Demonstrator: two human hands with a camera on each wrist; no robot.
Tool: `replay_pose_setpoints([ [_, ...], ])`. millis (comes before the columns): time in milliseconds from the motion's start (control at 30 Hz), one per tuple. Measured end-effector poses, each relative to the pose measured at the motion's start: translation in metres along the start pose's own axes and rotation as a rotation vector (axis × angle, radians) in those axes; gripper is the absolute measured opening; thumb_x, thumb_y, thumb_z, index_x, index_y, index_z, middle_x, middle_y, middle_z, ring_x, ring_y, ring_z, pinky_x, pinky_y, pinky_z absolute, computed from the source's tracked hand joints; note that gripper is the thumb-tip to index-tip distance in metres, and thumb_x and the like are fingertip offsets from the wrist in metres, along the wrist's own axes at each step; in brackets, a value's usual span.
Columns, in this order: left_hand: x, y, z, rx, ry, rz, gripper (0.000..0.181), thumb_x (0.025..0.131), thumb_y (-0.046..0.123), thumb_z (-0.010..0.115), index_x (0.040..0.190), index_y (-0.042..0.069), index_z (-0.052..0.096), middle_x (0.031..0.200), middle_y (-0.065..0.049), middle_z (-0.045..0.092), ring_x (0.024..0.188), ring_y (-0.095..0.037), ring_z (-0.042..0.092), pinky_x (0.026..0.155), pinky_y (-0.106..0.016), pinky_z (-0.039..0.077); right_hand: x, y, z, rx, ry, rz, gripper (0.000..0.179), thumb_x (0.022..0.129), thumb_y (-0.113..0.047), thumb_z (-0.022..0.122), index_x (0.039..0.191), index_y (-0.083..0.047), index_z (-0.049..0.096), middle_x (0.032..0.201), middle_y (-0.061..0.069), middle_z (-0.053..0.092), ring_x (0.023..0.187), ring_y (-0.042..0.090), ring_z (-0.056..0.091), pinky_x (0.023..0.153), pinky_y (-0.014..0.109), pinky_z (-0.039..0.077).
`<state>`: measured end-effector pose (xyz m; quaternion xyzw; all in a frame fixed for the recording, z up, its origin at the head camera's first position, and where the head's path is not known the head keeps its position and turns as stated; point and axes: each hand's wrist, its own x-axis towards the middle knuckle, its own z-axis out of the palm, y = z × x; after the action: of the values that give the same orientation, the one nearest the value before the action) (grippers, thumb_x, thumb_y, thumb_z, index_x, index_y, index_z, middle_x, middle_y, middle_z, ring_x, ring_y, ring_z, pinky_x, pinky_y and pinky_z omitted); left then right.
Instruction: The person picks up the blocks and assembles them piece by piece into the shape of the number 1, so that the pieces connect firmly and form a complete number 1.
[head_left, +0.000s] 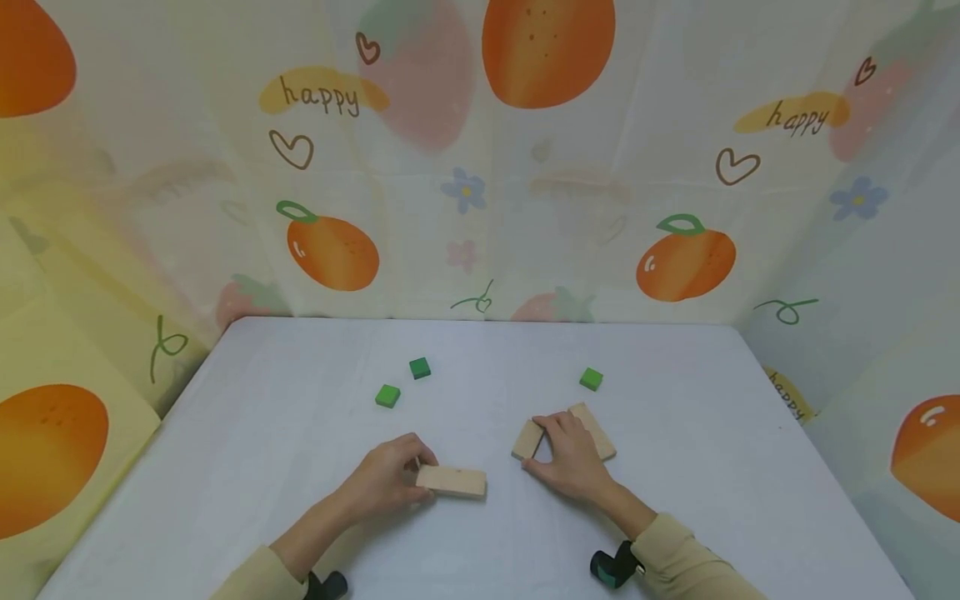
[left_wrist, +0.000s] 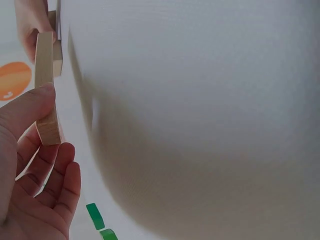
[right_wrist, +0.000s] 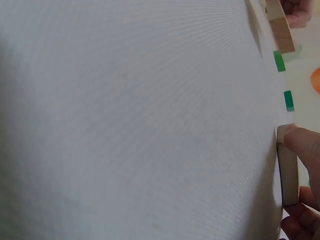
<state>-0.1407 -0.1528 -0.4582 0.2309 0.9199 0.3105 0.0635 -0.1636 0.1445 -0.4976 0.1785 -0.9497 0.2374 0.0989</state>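
Observation:
My left hand [head_left: 390,479] pinches a pale rectangular wooden block [head_left: 452,482] at its left end, thumb on the near side and fingers behind. In the left wrist view that block [left_wrist: 45,70] stands out from the fingertips over the white cloth. My right hand [head_left: 572,457] grips a second wooden block [head_left: 527,439], its thumb at the near end and fingertips at the far end. In the right wrist view this block [right_wrist: 288,172] lies at the white surface. A third wooden block [head_left: 595,429] rests just right of the right hand, partly hidden behind it.
Two green blocks, one dark green block [head_left: 420,367] and one lighter block [head_left: 387,396], lie beyond my left hand. Another green block [head_left: 591,379] lies beyond the right hand. A white cloth covers the table [head_left: 495,358], and a fruit-printed curtain [head_left: 517,250] hangs behind it.

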Motion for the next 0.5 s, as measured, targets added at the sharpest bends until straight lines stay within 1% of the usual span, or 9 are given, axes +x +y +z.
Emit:
replay_pose_setpoints([
  [300,-0.003,0.003,0.003,-0.003,-0.001,0.027,0.031,0.067,0.015,0.08,0.092,0.018,0.062,0.087,0.013,0.055,0.082,-0.008,0.055,0.072,-0.024,0.047,0.003,0.002,-0.004,0.044,-0.049,-0.007,0.062,0.068,-0.03,0.079,0.119,-0.003,0.055,0.105,0.007,0.055,0.099,0.023,0.051,0.084,0.038,0.043],
  [500,-0.003,0.007,0.009,-0.003,0.0,0.032,0.032,0.066,0.016,0.081,0.092,0.018,0.063,0.087,0.013,0.055,0.082,-0.008,0.054,0.071,-0.022,0.046,0.007,0.001,-0.012,0.098,-0.117,0.002,0.064,0.07,-0.029,0.078,0.124,-0.005,0.052,0.112,0.006,0.053,0.105,0.022,0.048,0.089,0.037,0.041],
])
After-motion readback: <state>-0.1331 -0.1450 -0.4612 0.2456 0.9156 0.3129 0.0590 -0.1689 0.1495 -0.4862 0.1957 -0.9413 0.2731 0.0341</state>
